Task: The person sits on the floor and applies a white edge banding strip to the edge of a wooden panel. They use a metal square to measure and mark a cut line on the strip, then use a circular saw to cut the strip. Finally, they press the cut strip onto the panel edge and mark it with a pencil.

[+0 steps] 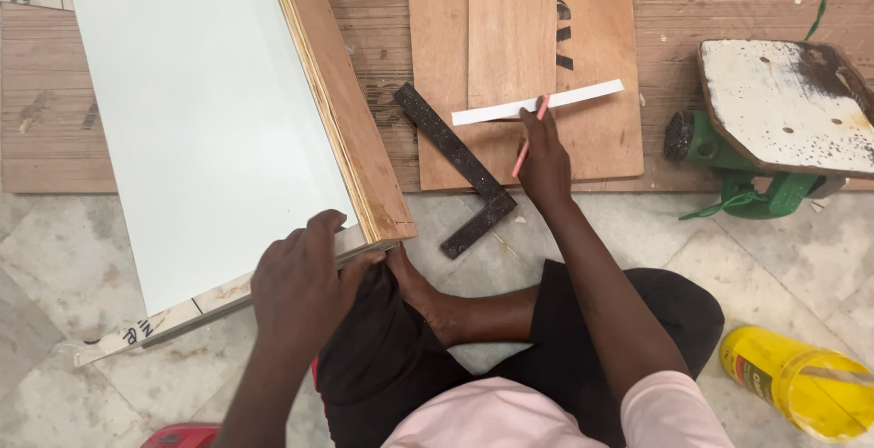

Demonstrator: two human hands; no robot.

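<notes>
Here, person sits cross-legged on a tiled floor (55,239), seen from above. Left hand (305,280) rests on the near corner of a big board (209,111) with a white face and a plywood edge; fingers curled together over the end edge, thumb side toward the corner, gripping it. The board lies tilted, its near end propped on the person's knee, far end running up out of view at top left.

Right hand (543,161) reaches forward, fingers pinched around a thin pink pencil (529,143). Pencil tip end touches a narrow white strip (537,102), which lies slanted across a stack of brown plywood pieces (523,38). The hand sits just below the strip, on the plywood.

A dark metal square (460,166) lies just left of the right hand, long arm running diagonally, short arm pointing down-left onto the floor, partly on the plywood.

To the right, well apart from both hands: a green power tool (728,170) with a worn white plate (787,102) on top, cord trailing. A yellow plastic jar (801,384) lies on its side at bottom right near the person's knee. Wooden sheet (719,2) covers the floor at the top.
</notes>
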